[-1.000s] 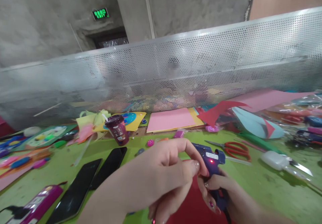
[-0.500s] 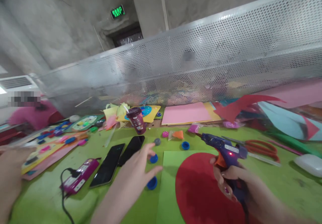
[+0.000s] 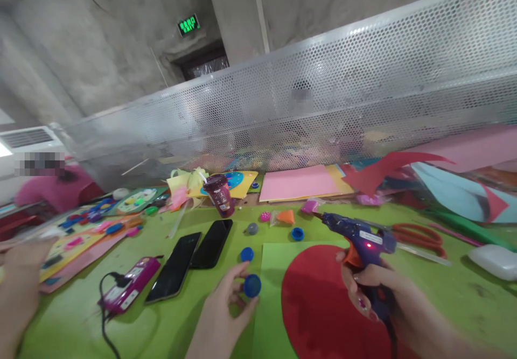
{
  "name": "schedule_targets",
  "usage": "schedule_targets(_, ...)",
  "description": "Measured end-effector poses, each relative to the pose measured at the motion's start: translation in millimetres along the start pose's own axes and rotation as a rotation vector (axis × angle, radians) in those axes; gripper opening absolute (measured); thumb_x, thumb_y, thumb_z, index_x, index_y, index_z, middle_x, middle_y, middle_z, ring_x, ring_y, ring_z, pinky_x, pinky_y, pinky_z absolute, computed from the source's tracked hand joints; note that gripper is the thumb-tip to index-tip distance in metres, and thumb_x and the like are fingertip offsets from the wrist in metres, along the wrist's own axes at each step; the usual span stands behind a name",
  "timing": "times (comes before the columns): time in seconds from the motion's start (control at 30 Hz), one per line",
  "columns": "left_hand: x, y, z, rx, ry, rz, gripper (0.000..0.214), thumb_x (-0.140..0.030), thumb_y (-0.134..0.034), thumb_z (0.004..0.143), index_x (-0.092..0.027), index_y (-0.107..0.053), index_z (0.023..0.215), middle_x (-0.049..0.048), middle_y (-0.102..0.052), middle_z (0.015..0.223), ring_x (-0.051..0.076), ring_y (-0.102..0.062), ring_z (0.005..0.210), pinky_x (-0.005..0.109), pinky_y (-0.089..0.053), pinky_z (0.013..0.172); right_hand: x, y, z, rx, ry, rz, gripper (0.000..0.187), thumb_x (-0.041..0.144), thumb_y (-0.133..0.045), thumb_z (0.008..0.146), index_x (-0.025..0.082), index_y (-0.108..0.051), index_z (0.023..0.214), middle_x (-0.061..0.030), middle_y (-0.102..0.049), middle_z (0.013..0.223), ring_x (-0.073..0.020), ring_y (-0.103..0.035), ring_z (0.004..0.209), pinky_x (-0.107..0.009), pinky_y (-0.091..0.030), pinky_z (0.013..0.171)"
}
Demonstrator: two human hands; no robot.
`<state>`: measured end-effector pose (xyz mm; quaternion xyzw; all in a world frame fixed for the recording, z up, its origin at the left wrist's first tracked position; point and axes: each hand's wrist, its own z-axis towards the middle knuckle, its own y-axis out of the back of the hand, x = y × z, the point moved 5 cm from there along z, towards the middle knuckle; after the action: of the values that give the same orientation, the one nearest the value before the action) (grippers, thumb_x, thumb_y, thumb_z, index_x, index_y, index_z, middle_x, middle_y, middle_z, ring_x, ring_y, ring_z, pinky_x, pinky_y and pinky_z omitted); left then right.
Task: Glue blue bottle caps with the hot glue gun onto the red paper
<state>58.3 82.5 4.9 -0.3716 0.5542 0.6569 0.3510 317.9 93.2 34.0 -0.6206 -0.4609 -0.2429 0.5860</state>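
My left hand (image 3: 228, 302) is closed on a blue bottle cap (image 3: 252, 286), pinched between thumb and fingers at the left edge of a light green sheet (image 3: 271, 273). Just beyond the fingertips lies a second blue cap (image 3: 246, 254) on the table. My right hand (image 3: 375, 289) grips a dark blue glue gun (image 3: 363, 235) with a lit red light, its nozzle pointing left and away from me. Below the gun, a large red paper circle (image 3: 319, 300) rests on the green sheet; my right hand covers part of its right side.
Two phones (image 3: 173, 267) and a purple power strip (image 3: 135, 283) lie at left, near another person's arm (image 3: 22, 283). A dark drink cup (image 3: 219, 195) stands behind. Orange-handled scissors (image 3: 420, 235) lie right of the gun. Perforated metal panels (image 3: 343, 74) rise behind the table.
My left hand has drawn back toward me and closed, picking up the nearer blue cap from the table. The right hand and glue gun stay nearly in place.
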Motion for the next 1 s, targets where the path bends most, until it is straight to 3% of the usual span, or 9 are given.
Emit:
schedule_targets(0.07,-10.6,-5.4,-0.9,0.030,0.009,-0.082,0.043,-0.028,-0.062,0.070,-0.020,-0.050,0.111,0.0075,-0.065,0.092,0.021,-0.061,0.072,0.034,-0.048,0.066,0.3,-0.8,-1.1,0.003,0.012,0.004,0.020,0.023,-0.060,0.062,0.018,-0.059,0.082,0.0031,-0.056,0.056,-0.0080,-0.044,0.042,-0.019,-0.035,0.040)
schedule_targets(0.17,-35.8,-8.1,0.3,0.100,-0.015,-0.123,0.033,-0.027,-0.063,0.070,-0.019,-0.053,0.100,0.0036,-0.062,0.081,0.019,-0.060,0.073,0.031,-0.047,0.066,2.4,-1.6,-3.4,0.000,0.027,-0.006,0.021,0.024,-0.060,0.062,0.018,-0.059,0.082,0.0035,-0.054,0.054,-0.0078,-0.043,0.041,-0.019,-0.035,0.040)
schedule_targets(0.23,-56.6,-8.1,5.7,0.158,-0.061,-0.114,0.026,-0.024,-0.063,0.070,-0.019,-0.055,0.095,0.0041,-0.061,0.085,0.019,-0.059,0.076,0.031,-0.046,0.069,5.0,-3.0,-4.9,0.011,0.031,-0.019,0.020,0.025,-0.061,0.062,0.017,-0.060,0.080,0.0037,-0.053,0.052,-0.0079,-0.043,0.042,-0.019,-0.035,0.041)
schedule_targets(0.37,-87.5,-14.5,33.9,0.280,-0.089,-0.205,0.025,-0.020,-0.066,0.069,-0.019,-0.058,0.093,0.0080,-0.057,0.117,0.020,-0.058,0.097,0.031,-0.044,0.084,15.2,-4.3,-6.0,0.022,0.091,-0.013,0.014,0.024,-0.062,0.062,0.018,-0.059,0.075,0.0034,-0.052,0.054,-0.0078,-0.042,0.043,-0.018,-0.036,0.041)
schedule_targets(0.43,-95.2,-24.1,55.3,0.345,-0.105,-0.298,0.028,-0.018,-0.068,0.069,-0.018,-0.060,0.096,0.0078,-0.064,0.108,0.020,-0.059,0.097,0.033,-0.043,0.086,24.2,-2.4,-6.1,-0.006,0.153,-0.013,0.009,0.023,-0.061,0.064,0.017,-0.059,0.070,0.0031,-0.051,0.055,-0.0072,-0.041,0.044,-0.018,-0.036,0.042)
schedule_targets(0.53,-96.5,-41.9,87.9,0.389,-0.098,-0.534,0.030,-0.015,-0.074,0.063,-0.016,-0.065,0.092,0.0064,-0.068,0.094,0.019,-0.061,0.090,0.034,-0.042,0.088,41.3,-0.6,-7.2,-0.024,0.218,-0.049,0.009,0.025,-0.061,0.067,0.016,-0.059,0.067,0.0028,-0.049,0.053,-0.0069,-0.040,0.043,-0.017,-0.035,0.039)
schedule_targets(0.67,-88.1,-64.4,111.2,0.424,-0.053,-0.734,0.031,-0.027,-0.075,0.066,-0.014,-0.066,0.093,0.0069,-0.069,0.089,0.018,-0.063,0.081,0.035,-0.046,0.085,66.7,2.9,-13.0,-0.096,0.301,-0.199,0.017,0.027,-0.065,0.068,0.019,-0.060,0.081,0.0032,-0.052,0.052,-0.0066,-0.040,0.037,-0.016,-0.031,0.034)
schedule_targets(0.87,-74.6,-75.9,106.1,0.506,0.004,-0.954,0.034,-0.039,-0.076,0.065,-0.012,-0.063,0.082,0.0101,-0.070,0.086,0.019,-0.066,0.076,0.035,-0.048,0.083,71.4,20.4,-13.6,-0.164,0.246,-0.357,0.027,0.040,-0.072,0.063,0.021,-0.062,0.079,0.0011,-0.054,0.050,-0.0085,-0.040,0.032,-0.019,-0.028,0.029)
schedule_targets(1.0,-67.6,-77.1,103.3,0.547,0.026,-1.064,0.031,-0.039,-0.074,0.068,-0.012,-0.062,0.079,0.0102,-0.071,0.087,0.020,-0.066,0.079,0.037,-0.047,0.086,69.3,23.1,-11.9,-0.172,0.178,-0.518,0.031,0.051,-0.071,0.061,0.022,-0.062,0.067,0.0013,-0.046,0.039,-0.0098,-0.038,0.030,-0.021,-0.027,0.028)
